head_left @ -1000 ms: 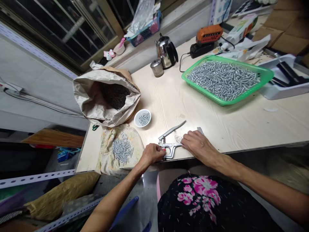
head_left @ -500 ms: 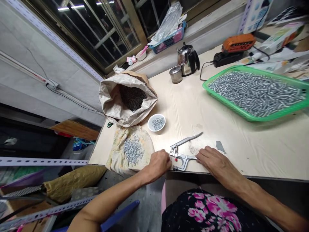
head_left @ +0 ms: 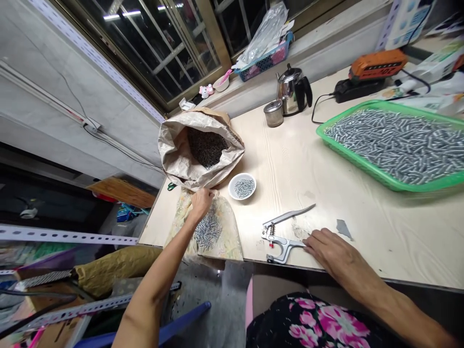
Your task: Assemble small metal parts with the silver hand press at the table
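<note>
My left hand (head_left: 202,202) is closed on the upper edge of a patterned cloth (head_left: 231,237), just below the sack mouth. A heap of small silvery metal pins (head_left: 208,232) lies on that cloth, partly behind my forearm. My right hand (head_left: 329,251) has its fingers curled at the handle end of silver hand pliers (head_left: 284,249), which lie at the table's front edge. Their jaw end, with a spring and a red tip, points left, and the two handles are spread apart. A white bowl (head_left: 242,198) of similar pins stands between cloth and pliers.
A paper sack (head_left: 174,145) of dark small parts stands at the back left. A green basket (head_left: 357,150) full of metal pins fills the right side. Behind are a steel kettle (head_left: 289,94), a lidded jar (head_left: 273,115) and an orange battery (head_left: 379,65) on its charger.
My left hand has moved from beside the pliers' jaws, left and away from me, to the cloth's upper edge. My right hand stays at the handle. The view has shifted slightly.
</note>
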A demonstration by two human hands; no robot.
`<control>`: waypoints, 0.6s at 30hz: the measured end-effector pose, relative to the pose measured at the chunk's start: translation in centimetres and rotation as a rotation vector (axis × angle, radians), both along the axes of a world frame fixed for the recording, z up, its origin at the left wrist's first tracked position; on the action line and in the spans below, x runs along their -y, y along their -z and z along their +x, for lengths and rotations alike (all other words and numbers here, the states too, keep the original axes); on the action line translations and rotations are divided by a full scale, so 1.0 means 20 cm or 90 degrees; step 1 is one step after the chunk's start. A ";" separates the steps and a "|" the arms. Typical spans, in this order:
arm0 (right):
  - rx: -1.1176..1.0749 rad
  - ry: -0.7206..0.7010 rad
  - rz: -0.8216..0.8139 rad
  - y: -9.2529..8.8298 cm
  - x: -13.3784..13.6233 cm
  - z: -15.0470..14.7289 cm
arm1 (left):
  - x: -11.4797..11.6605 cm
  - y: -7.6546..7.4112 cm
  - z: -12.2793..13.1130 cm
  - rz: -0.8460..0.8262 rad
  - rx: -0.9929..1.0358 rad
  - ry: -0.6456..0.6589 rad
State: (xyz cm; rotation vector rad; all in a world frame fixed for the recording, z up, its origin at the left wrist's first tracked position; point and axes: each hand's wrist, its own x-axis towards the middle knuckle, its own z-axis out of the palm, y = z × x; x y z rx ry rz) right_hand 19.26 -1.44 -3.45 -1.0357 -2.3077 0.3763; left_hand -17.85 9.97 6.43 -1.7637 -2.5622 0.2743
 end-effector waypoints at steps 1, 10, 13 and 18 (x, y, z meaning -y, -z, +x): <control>-0.002 -0.002 0.003 0.00 0.00 0.00 | 0.01 0.05 -0.03 -0.007 0.000 0.002; 0.016 0.019 0.010 0.01 0.00 -0.01 | -0.02 0.20 -0.07 0.032 -0.001 0.077; 0.033 0.012 0.002 -0.02 -0.01 -0.01 | 0.04 0.15 -0.08 0.054 -0.007 0.078; 0.061 -0.001 -0.045 -0.07 -0.03 0.01 | 0.29 0.09 0.12 0.118 0.385 -0.017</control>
